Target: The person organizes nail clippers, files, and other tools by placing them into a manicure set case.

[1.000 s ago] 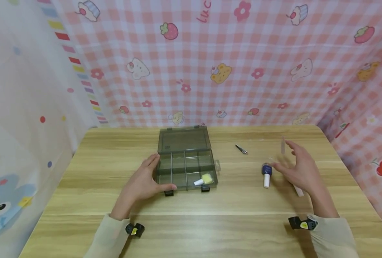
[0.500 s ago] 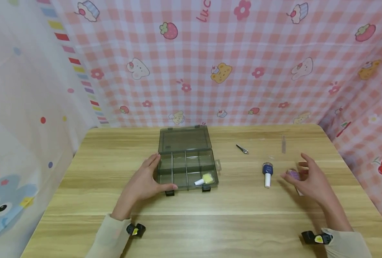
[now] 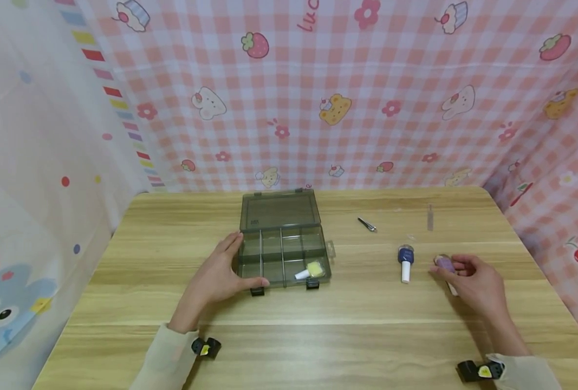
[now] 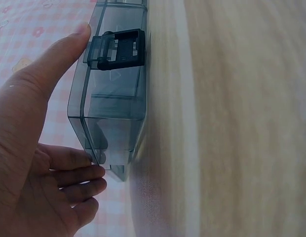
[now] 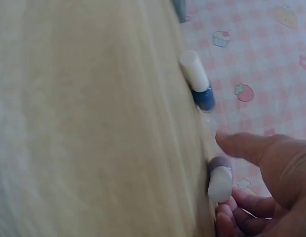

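A smoky, see-through compartment box (image 3: 271, 254) stands with its lid (image 3: 280, 210) raised at the back. My left hand (image 3: 219, 271) holds its near left corner; the left wrist view has the thumb on the rim near a black latch (image 4: 124, 48) and fingertips against the side. Inside, at the front right, lies a yellow nail polish bottle (image 3: 314, 269) with a white cap. My right hand (image 3: 479, 284) is around a purple nail polish bottle (image 3: 445, 264) lying on the table. In the right wrist view, the thumb is apart from that bottle's white cap (image 5: 220, 185), with fingers close on the other side.
A dark blue nail polish bottle (image 3: 406, 254) lies left of my right hand. Farther back are a nail clipper (image 3: 367, 224) and a thin clear strip (image 3: 430, 218). The wooden table (image 3: 318, 336) ends at a pink checked cloth (image 3: 289, 135).
My right hand has drawn back from near the clear strip, then lowered around the purple nail polish bottle, its fingers closing in. My left hand and the box stay in place.
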A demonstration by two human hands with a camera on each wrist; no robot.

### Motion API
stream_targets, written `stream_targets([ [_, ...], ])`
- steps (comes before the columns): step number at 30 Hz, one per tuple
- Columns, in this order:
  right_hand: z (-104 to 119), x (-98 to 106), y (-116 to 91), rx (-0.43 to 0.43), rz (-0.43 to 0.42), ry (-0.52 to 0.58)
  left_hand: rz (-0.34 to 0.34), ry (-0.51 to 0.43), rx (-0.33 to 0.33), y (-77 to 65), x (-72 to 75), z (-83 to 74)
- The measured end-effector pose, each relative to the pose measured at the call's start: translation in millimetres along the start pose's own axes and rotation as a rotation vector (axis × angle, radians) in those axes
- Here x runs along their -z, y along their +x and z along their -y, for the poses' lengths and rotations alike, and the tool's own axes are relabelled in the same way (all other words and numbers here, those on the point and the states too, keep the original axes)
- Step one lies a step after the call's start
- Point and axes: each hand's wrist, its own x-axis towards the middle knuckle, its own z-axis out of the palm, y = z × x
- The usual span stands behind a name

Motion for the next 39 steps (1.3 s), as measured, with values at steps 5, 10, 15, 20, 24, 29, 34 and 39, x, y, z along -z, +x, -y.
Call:
stream_targets([
  [5, 2, -4, 0, -0.034, -0.045, -0.018, -0.005, -0.003, -0.002, -0.8, 0.5, -0.1],
  [10, 0, -2, 1, -0.041, -0.071, -0.039, -0.010, -0.002, 0.000, -1.2, 0.5, -0.1],
  [15, -4, -2, 1, -0.012, -0.083, -0.035, -0.017, -0.008, 0.003, -1.2, 1.0, -0.6],
  [20, -6, -1, 1, 0.022, -0.079, 0.002, -0.017, -0.006, 0.004, -1.9, 0.8, -0.4],
  [24, -6, -1, 2, 0.024, -0.055, 0.047, -0.016, -0.001, 0.002, -1.8, -0.2, -0.8],
  [29, 1, -1, 3, 0.037, -0.034, 0.085, -0.015, -0.003, 0.000, -2.1, -0.8, -1.3],
  [34, 11, 0, 3, 0.095, -0.044, 0.120, -0.019, -0.003, -0.004, -2.0, -0.3, -1.7],
  [39, 22, 0, 3, 0.160, -0.052, 0.150, -0.019, -0.003, -0.004, -1.9, -0.3, -0.1],
])
